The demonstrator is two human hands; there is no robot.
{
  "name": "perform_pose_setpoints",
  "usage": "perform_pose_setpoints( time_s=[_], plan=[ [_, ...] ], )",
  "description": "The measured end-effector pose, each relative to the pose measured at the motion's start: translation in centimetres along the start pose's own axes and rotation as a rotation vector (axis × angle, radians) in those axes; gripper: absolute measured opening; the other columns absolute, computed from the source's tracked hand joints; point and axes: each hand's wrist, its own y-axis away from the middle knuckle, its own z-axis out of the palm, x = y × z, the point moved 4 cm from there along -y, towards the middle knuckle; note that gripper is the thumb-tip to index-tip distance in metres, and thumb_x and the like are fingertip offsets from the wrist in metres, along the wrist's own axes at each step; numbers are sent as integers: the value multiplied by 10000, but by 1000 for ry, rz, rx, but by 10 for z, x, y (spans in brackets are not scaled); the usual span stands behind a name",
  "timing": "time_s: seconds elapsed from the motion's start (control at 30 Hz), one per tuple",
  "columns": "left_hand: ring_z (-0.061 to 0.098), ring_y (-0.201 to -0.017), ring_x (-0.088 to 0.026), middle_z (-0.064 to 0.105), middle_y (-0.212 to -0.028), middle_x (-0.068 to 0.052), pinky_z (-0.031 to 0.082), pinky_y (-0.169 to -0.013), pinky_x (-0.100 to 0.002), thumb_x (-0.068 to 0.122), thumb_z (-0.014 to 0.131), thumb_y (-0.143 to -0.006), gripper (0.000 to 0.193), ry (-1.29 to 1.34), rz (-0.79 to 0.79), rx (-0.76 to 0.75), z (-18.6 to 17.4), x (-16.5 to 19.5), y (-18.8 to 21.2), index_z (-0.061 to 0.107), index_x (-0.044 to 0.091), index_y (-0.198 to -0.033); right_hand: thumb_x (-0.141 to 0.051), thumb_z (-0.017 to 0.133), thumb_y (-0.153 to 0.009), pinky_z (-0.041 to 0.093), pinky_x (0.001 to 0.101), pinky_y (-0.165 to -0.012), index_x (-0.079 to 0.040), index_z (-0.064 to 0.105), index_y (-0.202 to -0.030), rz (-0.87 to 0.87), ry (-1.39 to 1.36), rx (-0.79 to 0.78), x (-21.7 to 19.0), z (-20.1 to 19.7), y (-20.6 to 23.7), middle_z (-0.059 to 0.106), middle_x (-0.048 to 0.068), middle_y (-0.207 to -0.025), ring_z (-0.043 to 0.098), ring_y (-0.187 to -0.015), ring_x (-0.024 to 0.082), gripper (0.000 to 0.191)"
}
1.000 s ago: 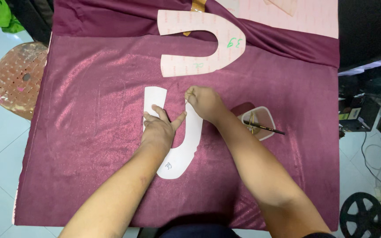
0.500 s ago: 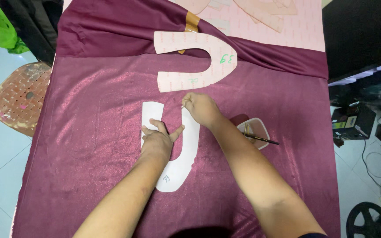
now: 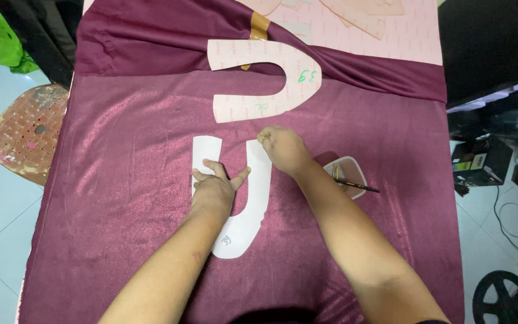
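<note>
Whatever is pinched in the curled right hand (image 3: pixel 283 150) is hidden by its knuckles. A white U-shaped paper pattern (image 3: pixel 253 210), smooth and flat, is pressed onto the shiny maroon fabric (image 3: pixel 121 180) by the spread left hand (image 3: pixel 214 189), nothing grasped. Its arms are pointed away, long axis running front to back.

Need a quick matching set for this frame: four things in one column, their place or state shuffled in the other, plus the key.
Things:
1. white U-shaped paper pattern
2. pink U-shaped card pattern
3. small clear container with a brush
4. rusty perforated round stool

Places or states:
A. on the floor beside the table
B. pressed flat under the left hand
C. lying across the maroon fabric fold at the far end
D. just beside the right forearm

Pairs: 1-B, 2-C, 3-D, 4-A
</note>
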Motion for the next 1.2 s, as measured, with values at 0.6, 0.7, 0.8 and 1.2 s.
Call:
perform_pose_setpoints(
  time_s=[0.6,0.7,0.8,1.2],
  plan=[
    [473,-1302,-594,114,-1539,-501,618,-847,-343,-4,542,-978,1022,46,-21,9,1,0,0,-110,440,-1627,-215,584,-964,554,403,-858,-80,743,-1062,-75,-114,20,7,-3,9,752,136,-1036,725,-930,301,230],
    [475,-1303,-589,116,-1543,-496,612,-848,-335,-18,555,-964,1046,41,-22,9,0,0,1,-111,440,-1628,-216,578,-965,551,415,-864,-75,744,-1050,-11,-43,16,15,-6,10,750,136,-1039,719,-932,309,234],
    [457,-1319,-580,103,-1548,-491,622,-834,-309,-65,569,-947,1098,48,-23,-26,-1,-1,0,-128,446,-1624,-183,548,-963,544,418,-900,-74,743,-1032,50,56,5,22,-11,11,758,126,-1030,721,-950,301,234],
    [451,-1318,-593,106,-1542,-488,620,-836,-316,-67,541,-956,1066,52,-26,-5,2,0,-2,-108,450,-1627,-226,579,-964,536,438,-869,-66,732,-1037,-26,31,87,29,-13,18,746,141,-1042,700,-966,341,234]
  ],
)
